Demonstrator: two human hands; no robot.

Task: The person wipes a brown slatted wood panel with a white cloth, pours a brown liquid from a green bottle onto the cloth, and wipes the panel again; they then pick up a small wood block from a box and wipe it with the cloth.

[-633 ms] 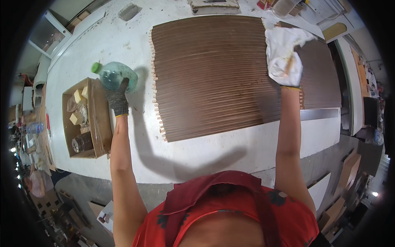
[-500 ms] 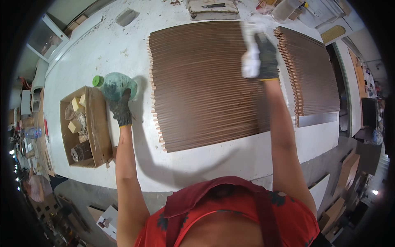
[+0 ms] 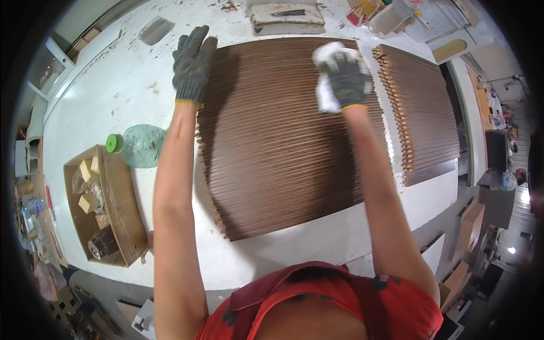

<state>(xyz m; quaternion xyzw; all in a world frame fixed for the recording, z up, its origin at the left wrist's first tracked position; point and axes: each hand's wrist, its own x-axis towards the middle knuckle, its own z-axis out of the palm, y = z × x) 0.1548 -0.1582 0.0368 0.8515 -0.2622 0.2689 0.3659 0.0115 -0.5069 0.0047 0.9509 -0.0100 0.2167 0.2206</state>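
Observation:
My right hand (image 3: 347, 81), in a dark glove with a yellow cuff, presses a bunched white cloth (image 3: 326, 97) onto the far right part of a broad bed of brown slats (image 3: 277, 136). The slats lie side by side with pale pegs along their ends. At the far left corner of this bed is my left hand (image 3: 194, 67), gloved alike, its fingers stretched out and nothing held. Its edge lies along the slat ends; whether it pushes on them I cannot tell. A round greenish plastic bottle (image 3: 144, 146) with a green cap lies left of my left forearm, partly covered by it.
A cardboard box (image 3: 126, 212) holding yellowish sponge blocks stands at the left on the white table (image 3: 107, 85). A second bed of brown slats (image 3: 426, 107) lies to the right. At the back are a pale block (image 3: 288, 18) and a clear container (image 3: 390, 21).
My left hand has let go of the bottle and moved away to the slats' far left corner. My right hand has shifted slightly left with the cloth. The whole view has shifted somewhat.

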